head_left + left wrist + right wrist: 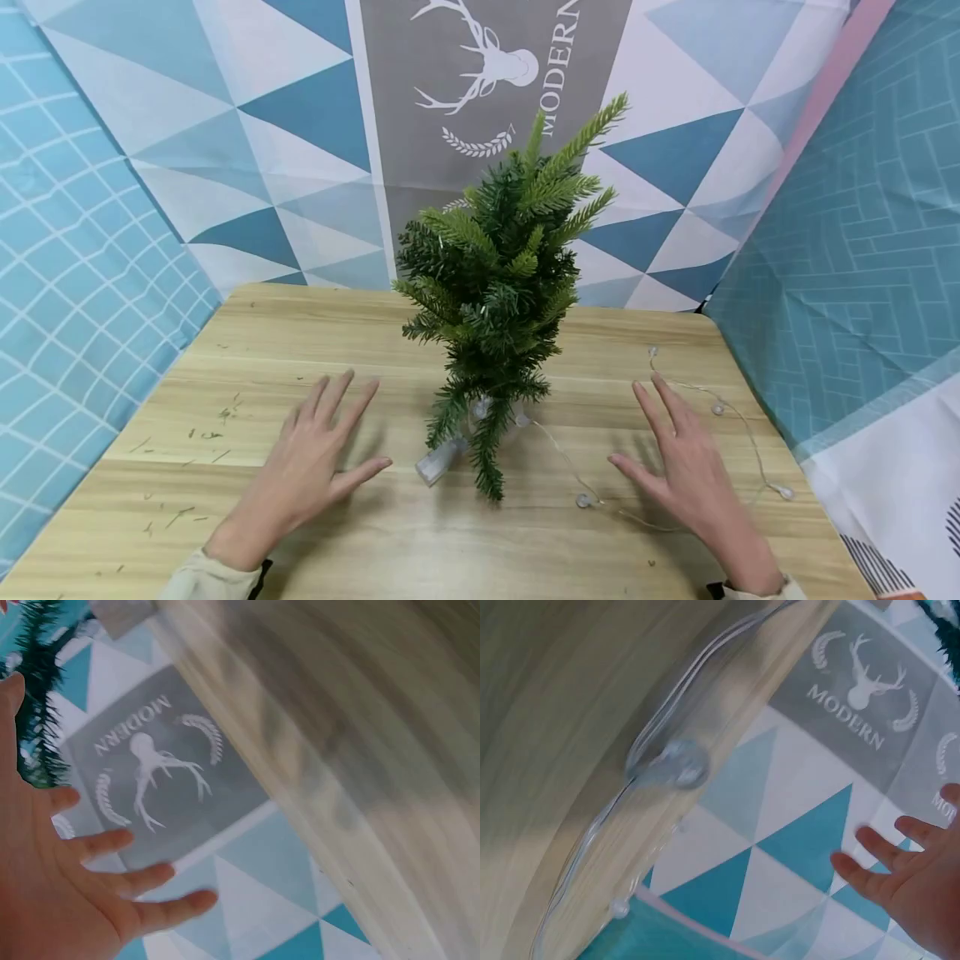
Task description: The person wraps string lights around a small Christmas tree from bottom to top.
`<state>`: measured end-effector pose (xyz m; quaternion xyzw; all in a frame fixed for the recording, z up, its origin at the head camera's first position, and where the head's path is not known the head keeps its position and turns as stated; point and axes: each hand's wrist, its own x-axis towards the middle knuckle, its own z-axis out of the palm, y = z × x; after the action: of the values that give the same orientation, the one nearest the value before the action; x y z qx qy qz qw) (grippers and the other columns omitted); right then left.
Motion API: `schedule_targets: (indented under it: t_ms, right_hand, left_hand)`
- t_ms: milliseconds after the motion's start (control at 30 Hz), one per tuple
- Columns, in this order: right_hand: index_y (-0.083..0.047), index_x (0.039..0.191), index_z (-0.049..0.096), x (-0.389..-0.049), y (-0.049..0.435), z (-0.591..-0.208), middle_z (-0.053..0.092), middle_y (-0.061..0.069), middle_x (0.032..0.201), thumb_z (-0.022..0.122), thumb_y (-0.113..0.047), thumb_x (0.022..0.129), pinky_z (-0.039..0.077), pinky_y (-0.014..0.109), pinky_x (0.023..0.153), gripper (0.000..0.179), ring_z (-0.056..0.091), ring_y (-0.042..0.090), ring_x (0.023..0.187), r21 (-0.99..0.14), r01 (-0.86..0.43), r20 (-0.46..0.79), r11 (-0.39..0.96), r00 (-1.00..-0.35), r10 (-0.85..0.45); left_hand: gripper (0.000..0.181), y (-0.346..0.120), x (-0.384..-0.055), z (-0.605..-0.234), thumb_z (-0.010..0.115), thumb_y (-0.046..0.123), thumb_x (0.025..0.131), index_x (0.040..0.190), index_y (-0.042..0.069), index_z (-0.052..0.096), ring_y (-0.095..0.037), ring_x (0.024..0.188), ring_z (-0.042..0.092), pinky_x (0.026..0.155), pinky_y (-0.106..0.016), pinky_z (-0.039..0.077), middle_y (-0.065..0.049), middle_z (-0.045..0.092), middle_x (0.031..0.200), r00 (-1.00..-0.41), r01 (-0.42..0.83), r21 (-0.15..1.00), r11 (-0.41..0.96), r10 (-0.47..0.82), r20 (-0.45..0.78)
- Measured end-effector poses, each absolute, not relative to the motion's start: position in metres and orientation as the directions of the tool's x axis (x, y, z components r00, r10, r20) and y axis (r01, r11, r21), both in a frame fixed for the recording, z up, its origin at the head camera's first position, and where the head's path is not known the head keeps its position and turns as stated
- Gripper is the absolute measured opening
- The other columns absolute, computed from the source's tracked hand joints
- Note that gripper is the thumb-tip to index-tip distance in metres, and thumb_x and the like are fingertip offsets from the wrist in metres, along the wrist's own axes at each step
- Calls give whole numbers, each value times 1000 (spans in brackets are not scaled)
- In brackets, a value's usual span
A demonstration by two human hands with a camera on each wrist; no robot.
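A small artificial pine tree stands upright in the middle of the wooden table, its base hidden by drooping lower branches. To its left, my left hand hovers low with fingers spread, holding nothing. My right hand is on the other side, fingers likewise spread and nothing in them. A string of lights on clear wire trails from the tree's foot to the right, passing by my right hand. At the foot lies a clear battery box. One bulb shows large in the right wrist view.
Green needle scraps are scattered on the left of the wooden table. Behind it hangs a triangle-patterned cloth with a grey deer panel. Blue cloths border the left and right sides.
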<state>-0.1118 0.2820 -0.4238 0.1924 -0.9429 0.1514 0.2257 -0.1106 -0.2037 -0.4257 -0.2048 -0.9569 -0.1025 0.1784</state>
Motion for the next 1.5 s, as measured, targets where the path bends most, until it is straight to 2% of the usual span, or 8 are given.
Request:
schedule_targets:
  t_ms: [133,300,567,800,900,1100,1267,1500]
  right_hand:
    - [-20,159,26,-102,267,-418,38,15,155,79,-36,84,43,67,94,93,44,41,132,-291,-455,460,841,-838,-294]
    - [-26,157,28,-91,246,-414,59,9,135,72,-36,92,47,59,95,79,56,29,121,-372,-448,377,813,-873,-308]
    - [-15,143,51,-89,226,-416,69,4,114,63,-42,97,58,40,82,55,67,19,102,-444,-392,104,805,-916,-388]
    - [-12,98,67,-96,222,-423,61,-11,77,61,-19,100,50,23,56,10,53,0,64,-470,-426,-22,773,-870,-492]
    - [-16,82,62,-97,226,-419,53,-12,67,56,-14,102,45,22,49,21,45,-1,56,-530,-400,-19,747,-876,-483]
    - [-21,89,67,-93,245,-407,56,-13,68,53,-24,104,47,21,53,21,49,-1,56,-577,-410,110,706,-896,-431]
    - [-26,102,70,-89,261,-390,57,-10,64,51,-28,105,46,25,43,20,48,4,42,-649,-343,133,679,-930,-343]
    - [-24,106,72,-86,274,-361,71,-10,91,52,-23,105,46,25,48,20,51,8,52,-631,-357,229,689,-934,-274]
  left_hand:
    - [93,-194,-101,-419,61,67,86,158,21,26,-46,135,40,97,-67,44,-21,37,153,-829,492,128,861,419,371]
    - [80,-182,-92,-412,60,65,89,148,12,46,-38,119,57,87,-58,54,-19,57,134,-764,562,79,824,480,431]
    - [57,-159,-79,-403,58,50,96,131,5,61,-33,106,65,87,-49,57,-16,67,120,-659,662,-8,750,587,470]
    - [46,-134,-68,-398,58,40,97,128,7,62,-27,102,67,87,-44,58,-12,67,116,-568,748,-39,663,669,480]
    - [44,-121,-65,-393,56,41,99,129,8,62,-25,105,66,89,-42,57,-11,67,119,-533,778,-50,627,700,475]
    - [39,-102,-61,-388,54,37,100,128,10,63,-24,110,64,94,-40,55,-7,67,120,-465,827,-70,558,748,474]
    - [38,-89,-62,-384,57,34,100,131,12,60,-23,115,61,100,-38,51,-5,64,124,-439,842,-82,533,766,470]
    - [39,-66,-67,-375,67,29,94,128,12,60,-26,123,57,99,-42,52,-11,56,137,-418,856,-69,513,762,494]
